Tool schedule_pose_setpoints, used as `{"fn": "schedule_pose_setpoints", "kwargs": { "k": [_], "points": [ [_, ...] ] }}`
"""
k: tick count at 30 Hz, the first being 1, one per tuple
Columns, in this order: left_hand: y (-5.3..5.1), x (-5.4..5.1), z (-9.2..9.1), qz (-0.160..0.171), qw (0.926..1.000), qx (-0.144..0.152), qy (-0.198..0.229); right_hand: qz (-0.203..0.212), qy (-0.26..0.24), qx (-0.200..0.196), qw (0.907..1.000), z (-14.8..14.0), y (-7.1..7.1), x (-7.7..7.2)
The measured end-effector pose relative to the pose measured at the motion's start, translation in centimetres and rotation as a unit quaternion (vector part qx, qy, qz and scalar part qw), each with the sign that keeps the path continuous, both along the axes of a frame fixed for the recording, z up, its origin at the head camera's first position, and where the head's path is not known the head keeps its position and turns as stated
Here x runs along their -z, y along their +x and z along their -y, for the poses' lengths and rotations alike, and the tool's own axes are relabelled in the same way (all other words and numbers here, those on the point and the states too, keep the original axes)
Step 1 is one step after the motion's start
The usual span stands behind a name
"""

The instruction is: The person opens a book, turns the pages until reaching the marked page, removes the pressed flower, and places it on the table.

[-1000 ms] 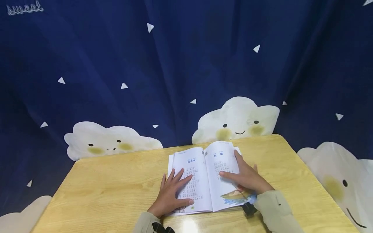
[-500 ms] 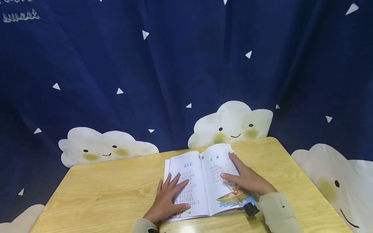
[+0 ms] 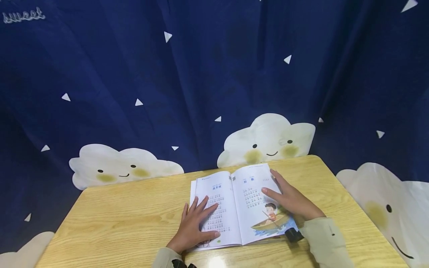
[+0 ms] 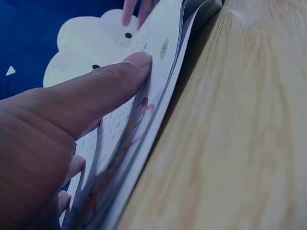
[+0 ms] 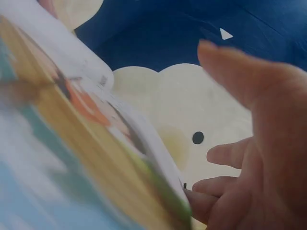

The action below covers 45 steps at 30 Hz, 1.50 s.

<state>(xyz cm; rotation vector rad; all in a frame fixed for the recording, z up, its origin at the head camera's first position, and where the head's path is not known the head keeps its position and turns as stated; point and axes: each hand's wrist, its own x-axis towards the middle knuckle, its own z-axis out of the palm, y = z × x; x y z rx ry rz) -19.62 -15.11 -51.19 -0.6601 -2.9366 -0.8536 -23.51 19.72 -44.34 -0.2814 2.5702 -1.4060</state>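
An open book with printed text lies on the wooden table. My left hand rests on the left page with fingers spread. In the left wrist view its thumb lies flat on that page near the lower edge. My right hand is at the outer edge of the right page, its fingers and thumb apart. The right wrist view shows the thumb raised clear of the page and a fingertip at the page's edge; whether that finger goes behind the page cannot be told. A drawn boat fills the page's lower part.
The light wooden table extends on both sides of the book. Behind it hangs a dark blue curtain with white triangles and smiling clouds. A black strap piece sits at the right sleeve.
My right hand has slid rightward toward the page's outer edge, uncovering the rowing figure in the boat. The left hand stays on its page. The head view has shifted slightly.
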Motion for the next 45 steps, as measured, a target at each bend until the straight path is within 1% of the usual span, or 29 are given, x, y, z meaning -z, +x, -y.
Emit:
{"fn": "schedule_pose_setpoints", "kwargs": {
  "k": [4,6,11,13,15,20,22,24,27,30,35,41,45],
  "points": [
    [-0.1,0.0,0.0,-0.002,1.0,0.002,0.002,-0.025,-0.03,0.005,0.9992,-0.8,-0.1,-0.1],
    [-0.1,-0.1,0.0,-0.003,1.0,0.003,0.003,-0.046,-0.042,0.004,0.998,-1.1,-0.1,0.0],
    [-0.2,-0.2,-0.1,-0.005,1.0,0.004,0.001,-0.089,-0.035,0.007,0.9954,-1.4,-0.5,0.2],
    [-0.2,-0.2,-0.1,-0.006,1.0,0.004,-0.001,-0.095,-0.036,0.005,0.9948,-1.4,-0.6,0.2],
    [-0.3,-0.1,-0.1,-0.006,1.0,0.004,-0.002,-0.103,-0.046,-0.007,0.9936,-1.5,-0.7,0.1],
    [-0.4,-0.3,0.0,-0.008,1.0,0.006,0.001,-0.107,-0.092,-0.054,0.9885,-1.9,-0.9,-0.1],
    [-0.4,-0.4,0.0,-0.007,1.0,0.005,0.002,-0.102,-0.115,-0.07,0.9856,-2.1,-0.9,-0.2],
    [-0.4,-0.4,0.0,-0.005,1.0,0.006,0.004,-0.097,-0.137,-0.077,0.9828,-2.2,-0.9,-0.2],
    [-0.4,-0.2,0.0,-0.005,0.9999,0.008,0.004,-0.09,-0.148,-0.073,0.982,-2.3,-0.8,-0.2],
    [-0.3,-0.1,0.0,-0.003,0.9999,0.01,0.004,-0.082,-0.147,-0.077,0.9827,-2.4,-0.6,-0.2],
    [0.0,0.0,0.0,0.004,1.0,0.007,0.005,-0.066,-0.126,-0.098,0.9849,-1.8,0.0,-0.6],
    [0.1,-0.2,0.0,0.003,1.0,0.005,0.006,-0.061,-0.078,-0.119,0.9879,0.0,0.7,-1.4],
    [0.0,0.0,0.1,0.0,1.0,0.006,0.002,-0.034,-0.038,-0.126,0.9907,1.4,1.3,-1.8]
  ]
}}
